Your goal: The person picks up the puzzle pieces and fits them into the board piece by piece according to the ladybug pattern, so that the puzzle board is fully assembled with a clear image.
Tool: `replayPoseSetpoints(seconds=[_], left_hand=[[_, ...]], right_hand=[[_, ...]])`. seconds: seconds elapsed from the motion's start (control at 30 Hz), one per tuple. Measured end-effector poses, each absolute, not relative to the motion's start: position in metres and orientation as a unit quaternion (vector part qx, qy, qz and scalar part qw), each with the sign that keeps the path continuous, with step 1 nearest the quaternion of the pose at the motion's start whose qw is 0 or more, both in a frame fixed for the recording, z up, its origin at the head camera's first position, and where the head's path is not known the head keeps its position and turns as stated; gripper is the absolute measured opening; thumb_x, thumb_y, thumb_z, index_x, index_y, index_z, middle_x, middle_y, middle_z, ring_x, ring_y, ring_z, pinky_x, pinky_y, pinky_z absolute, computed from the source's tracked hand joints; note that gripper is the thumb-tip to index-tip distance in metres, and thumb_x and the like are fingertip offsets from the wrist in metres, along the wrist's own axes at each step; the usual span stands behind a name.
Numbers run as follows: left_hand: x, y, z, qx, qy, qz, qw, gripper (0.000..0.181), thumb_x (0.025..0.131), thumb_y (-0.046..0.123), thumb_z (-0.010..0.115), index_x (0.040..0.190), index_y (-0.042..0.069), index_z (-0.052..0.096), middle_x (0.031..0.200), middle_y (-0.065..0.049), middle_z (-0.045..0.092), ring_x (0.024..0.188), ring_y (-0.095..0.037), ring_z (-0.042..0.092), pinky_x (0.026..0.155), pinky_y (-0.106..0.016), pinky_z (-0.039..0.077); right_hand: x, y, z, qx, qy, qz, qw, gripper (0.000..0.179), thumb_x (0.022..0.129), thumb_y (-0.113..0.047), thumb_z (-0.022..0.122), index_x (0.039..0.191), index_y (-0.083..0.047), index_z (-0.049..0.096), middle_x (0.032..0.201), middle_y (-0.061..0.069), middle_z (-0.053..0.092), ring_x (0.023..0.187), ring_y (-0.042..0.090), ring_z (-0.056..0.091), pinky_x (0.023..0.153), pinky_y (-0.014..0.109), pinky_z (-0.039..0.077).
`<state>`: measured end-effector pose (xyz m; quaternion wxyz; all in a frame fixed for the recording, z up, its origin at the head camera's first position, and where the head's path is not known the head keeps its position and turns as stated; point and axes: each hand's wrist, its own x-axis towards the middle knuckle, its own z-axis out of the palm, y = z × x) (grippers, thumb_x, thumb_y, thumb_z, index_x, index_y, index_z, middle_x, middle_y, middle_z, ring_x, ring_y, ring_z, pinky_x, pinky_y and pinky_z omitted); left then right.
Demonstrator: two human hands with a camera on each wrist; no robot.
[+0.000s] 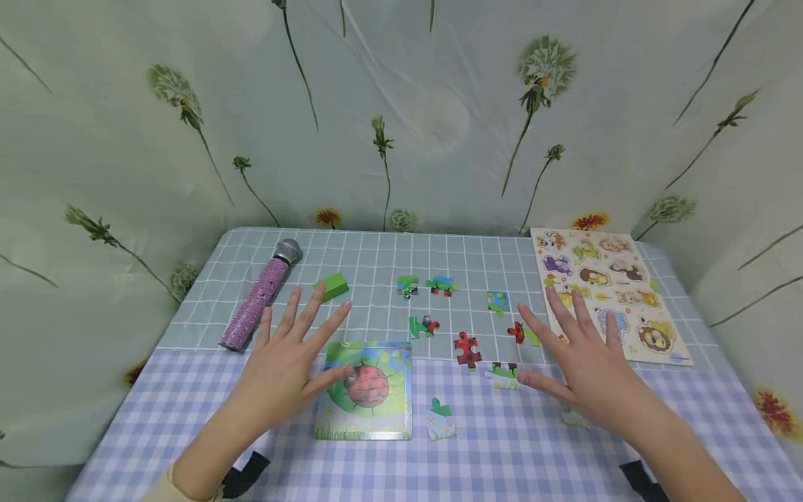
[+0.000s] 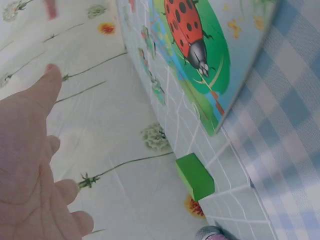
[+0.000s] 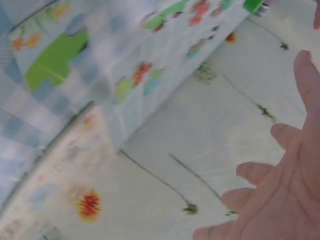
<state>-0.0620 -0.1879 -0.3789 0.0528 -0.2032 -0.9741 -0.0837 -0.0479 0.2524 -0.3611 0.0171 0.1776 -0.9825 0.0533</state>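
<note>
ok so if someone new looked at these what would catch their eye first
Likely the spread-fingered left hand and right hand, stretched over the table in the head view. Between them lies the bright ladybug picture, with loose puzzle pieces scattered to its right and beyond. Next might come the glittery purple microphone near the table's left edge.

A flat, square ladybug picture point(image 1: 379, 390) lies low in the frame, left of the middle. Its red bug has black spots and sits on a green leaf. The left hand point(image 1: 285, 366) is spread, and its thumb hides a bit of it. Loose puzzle pieces lie spread out to the right. One piece is red with black dots point(image 1: 468, 351). The right hand point(image 1: 583, 359) is spread near them.
</note>
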Motion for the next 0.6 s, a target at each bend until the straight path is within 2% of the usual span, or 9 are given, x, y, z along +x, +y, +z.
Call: replayPoseSetpoints(seconds=[0.17,0.33,0.6], left_hand=[[-0.054,-0.188,-0.379,-0.208,-0.974,-0.068,0.065,0.092,0.095,0.064,0.071,0.171,0.043,0.023,0.184,-0.005,0.007,0.168,-0.046,0.012,0.121,-0.087,0.017],[-0.051,-0.187,-0.381,-0.207,-0.974,-0.059,0.071,0.093,0.094,0.063,0.073,0.171,0.044,0.024,0.183,-0.005,0.010,0.167,-0.046,0.013,0.119,-0.089,0.017],[-0.048,-0.189,-0.380,-0.218,-0.972,-0.055,0.073,0.091,0.095,0.067,0.069,0.170,0.045,0.024,0.183,-0.005,0.012,0.167,-0.045,0.015,0.117,-0.090,0.018]], right_hand=[[-0.037,0.248,-0.358,0.183,-0.981,0.046,0.041,0.105,0.092,-0.071,0.071,0.174,-0.037,0.014,0.183,0.015,0.003,0.165,0.055,0.004,0.111,0.096,0.011],[-0.030,0.243,-0.360,0.181,-0.982,0.054,0.024,0.104,0.092,-0.072,0.069,0.174,-0.038,0.015,0.184,0.011,-0.004,0.167,0.050,0.000,0.111,0.096,0.011],[-0.021,0.239,-0.361,0.178,-0.982,0.053,0.025,0.103,0.091,-0.071,0.071,0.173,-0.039,0.018,0.184,0.012,0.002,0.167,0.050,0.004,0.111,0.096,0.015]])
